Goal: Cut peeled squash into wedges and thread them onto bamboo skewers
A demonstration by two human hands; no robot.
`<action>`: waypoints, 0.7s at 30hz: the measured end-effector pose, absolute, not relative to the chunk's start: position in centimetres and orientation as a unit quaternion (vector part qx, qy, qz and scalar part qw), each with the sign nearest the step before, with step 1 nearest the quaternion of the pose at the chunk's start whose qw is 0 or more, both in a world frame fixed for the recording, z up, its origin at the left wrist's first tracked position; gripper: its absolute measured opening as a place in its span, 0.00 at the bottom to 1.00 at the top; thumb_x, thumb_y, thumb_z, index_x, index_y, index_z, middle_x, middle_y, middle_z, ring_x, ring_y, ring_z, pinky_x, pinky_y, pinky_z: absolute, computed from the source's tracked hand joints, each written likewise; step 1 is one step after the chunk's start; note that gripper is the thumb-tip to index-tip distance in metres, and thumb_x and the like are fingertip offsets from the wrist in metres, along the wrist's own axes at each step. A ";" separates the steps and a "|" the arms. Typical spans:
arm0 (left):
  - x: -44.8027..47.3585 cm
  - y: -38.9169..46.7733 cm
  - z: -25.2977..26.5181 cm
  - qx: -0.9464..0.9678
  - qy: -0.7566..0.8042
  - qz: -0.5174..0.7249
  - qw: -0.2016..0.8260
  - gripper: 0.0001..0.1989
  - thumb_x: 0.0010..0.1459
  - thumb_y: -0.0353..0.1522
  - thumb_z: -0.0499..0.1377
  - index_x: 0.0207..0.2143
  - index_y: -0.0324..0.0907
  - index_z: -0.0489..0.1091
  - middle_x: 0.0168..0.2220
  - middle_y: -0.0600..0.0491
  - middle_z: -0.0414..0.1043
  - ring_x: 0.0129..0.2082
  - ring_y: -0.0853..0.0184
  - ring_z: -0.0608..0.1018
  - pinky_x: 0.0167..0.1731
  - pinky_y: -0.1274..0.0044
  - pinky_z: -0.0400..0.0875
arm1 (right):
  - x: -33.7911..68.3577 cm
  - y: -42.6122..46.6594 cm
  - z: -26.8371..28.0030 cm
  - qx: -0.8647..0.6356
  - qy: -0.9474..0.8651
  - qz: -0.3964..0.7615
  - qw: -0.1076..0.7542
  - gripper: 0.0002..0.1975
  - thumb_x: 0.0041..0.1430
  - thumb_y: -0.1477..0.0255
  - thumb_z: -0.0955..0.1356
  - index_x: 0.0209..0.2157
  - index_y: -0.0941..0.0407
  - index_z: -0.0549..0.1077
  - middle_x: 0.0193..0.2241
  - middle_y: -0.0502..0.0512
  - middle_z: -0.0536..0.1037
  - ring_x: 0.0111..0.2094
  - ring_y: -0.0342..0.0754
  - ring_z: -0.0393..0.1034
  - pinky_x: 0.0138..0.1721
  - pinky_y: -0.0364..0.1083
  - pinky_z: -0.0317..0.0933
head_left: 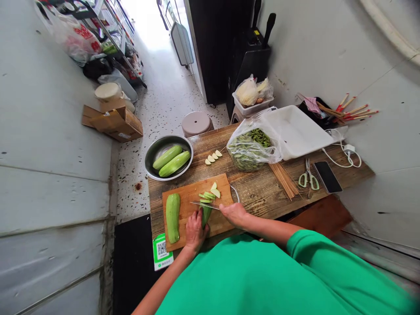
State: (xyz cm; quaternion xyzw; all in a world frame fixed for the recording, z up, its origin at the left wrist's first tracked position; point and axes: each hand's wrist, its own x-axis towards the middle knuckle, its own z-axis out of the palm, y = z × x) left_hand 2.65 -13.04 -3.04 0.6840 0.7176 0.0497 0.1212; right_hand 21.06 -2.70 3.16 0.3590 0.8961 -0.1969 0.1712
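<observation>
On a wooden cutting board, my left hand is closed around a piece of green zucchini. My right hand grips a knife, its blade lying across the far end of that piece. Just beyond the blade are several cut slices, some standing in a row and some lying flat. A whole zucchini rests on the board's left side. Two more zucchini lie in a metal bowl behind the board. Several slices on a skewer lie on the table beyond the board.
A plastic bag of green pods and a white tray stand at the back right. Bamboo skewers, scissors and a phone lie to the right. A QR code card sits at the table's left edge.
</observation>
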 end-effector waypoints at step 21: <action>3.2 -5.4 -1.3 0.730 0.682 0.036 0.018 0.19 0.56 0.34 0.50 0.50 0.40 0.63 0.49 0.44 0.64 0.49 0.56 0.64 0.48 0.66 0.55 | 27.4 -1.1 -3.1 0.606 0.774 -0.183 0.010 0.22 0.61 0.70 0.59 0.55 0.61 0.56 0.41 0.62 0.70 0.42 0.51 0.64 0.43 0.46 0.54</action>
